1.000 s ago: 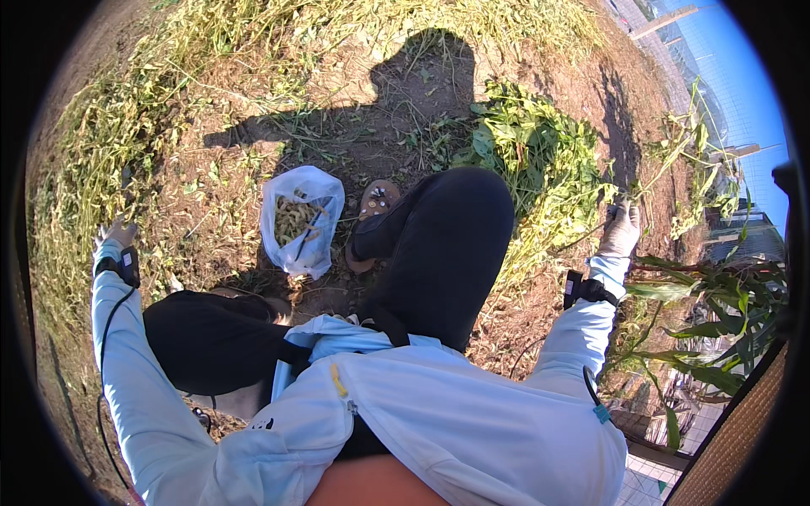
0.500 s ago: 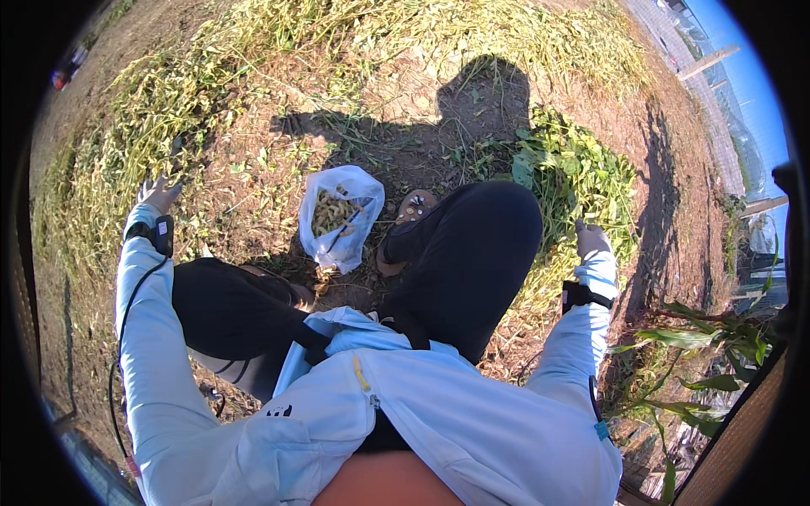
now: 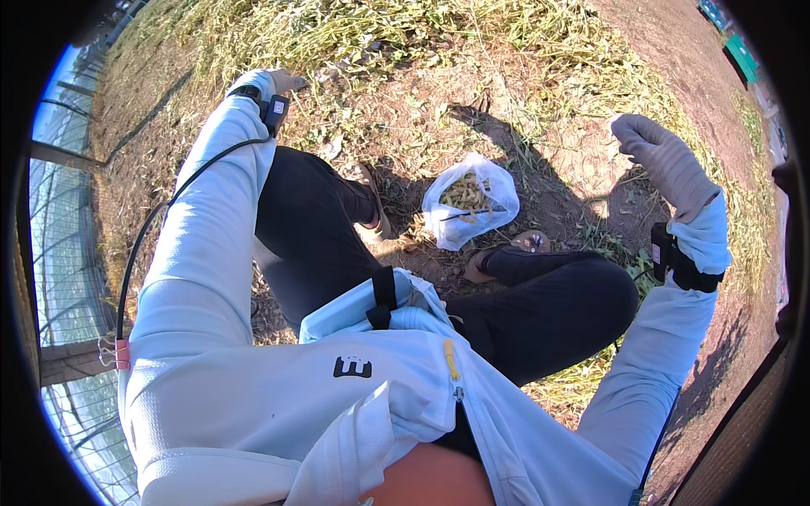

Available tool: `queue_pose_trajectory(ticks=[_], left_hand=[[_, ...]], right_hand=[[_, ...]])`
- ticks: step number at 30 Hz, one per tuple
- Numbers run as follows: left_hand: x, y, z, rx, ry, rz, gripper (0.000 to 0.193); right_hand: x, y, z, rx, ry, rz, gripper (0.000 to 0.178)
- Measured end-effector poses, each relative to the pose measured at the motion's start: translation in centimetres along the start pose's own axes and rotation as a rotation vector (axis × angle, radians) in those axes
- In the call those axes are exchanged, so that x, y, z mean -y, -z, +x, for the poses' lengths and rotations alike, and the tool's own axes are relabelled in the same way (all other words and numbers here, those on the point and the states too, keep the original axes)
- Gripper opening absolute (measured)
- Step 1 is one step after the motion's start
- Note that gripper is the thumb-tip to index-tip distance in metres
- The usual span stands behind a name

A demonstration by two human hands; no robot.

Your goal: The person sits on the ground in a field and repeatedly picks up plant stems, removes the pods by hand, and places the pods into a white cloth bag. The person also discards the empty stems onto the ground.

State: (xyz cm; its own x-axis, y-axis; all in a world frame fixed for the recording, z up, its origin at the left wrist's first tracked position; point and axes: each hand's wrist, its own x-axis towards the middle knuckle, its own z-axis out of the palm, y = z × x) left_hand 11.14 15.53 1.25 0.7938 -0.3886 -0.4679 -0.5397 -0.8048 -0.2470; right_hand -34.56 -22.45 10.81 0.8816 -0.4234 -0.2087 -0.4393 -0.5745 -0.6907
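Note:
My left hand (image 3: 287, 81), in a grey glove, reaches out at the far left beside the yellowing plants (image 3: 337, 42). Its fingers are too small and foreshortened to show whether they grip any stems. On the right, my gloved right hand (image 3: 665, 160) is raised above the ground with its fingers curled in, and nothing shows in it. A white plastic bag (image 3: 504, 185) sits open on the soil in front of me, between my feet and apart from both hands. Pale brown pods (image 3: 466, 194) lie inside it, along with a thin dark stick-like thing.
My bent legs (image 3: 540, 308) and brown shoes (image 3: 531, 242) flank the bag. Pulled or drying plants cover the ground ahead and to the right. A mesh fence (image 3: 72, 287) runs along the left, with a green object (image 3: 742, 59) at the far right.
My view has swung, so the bag now appears farther right. My right hand has come up from beside the green leafy heap, fingers curled. My left arm stretches farther forward.

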Motion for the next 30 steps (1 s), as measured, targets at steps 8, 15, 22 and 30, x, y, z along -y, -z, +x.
queue_pose_trajectory(ticks=[8,15,22,30], left_hand=[[-1.9,1.0,5.9,0.151,-0.121,0.090,0.087],[-12.2,-4.6,19.1,-0.022,-0.298,0.274,0.042],[-28.7,-19.5,17.2,0.832,-0.471,-0.220,0.086],[-34.7,-29.6,6.5,1.116,-0.451,-0.233,0.078]], right_hand=[[-7.0,-8.1,18.2,0.357,0.374,-0.984,0.033],[-13.7,-13.0,21.7,0.600,0.053,-0.669,0.057],[-22.8,-23.0,26.0,0.768,-0.399,-0.388,0.087],[-24.8,-29.3,25.9,0.916,-0.345,-0.548,0.051]])
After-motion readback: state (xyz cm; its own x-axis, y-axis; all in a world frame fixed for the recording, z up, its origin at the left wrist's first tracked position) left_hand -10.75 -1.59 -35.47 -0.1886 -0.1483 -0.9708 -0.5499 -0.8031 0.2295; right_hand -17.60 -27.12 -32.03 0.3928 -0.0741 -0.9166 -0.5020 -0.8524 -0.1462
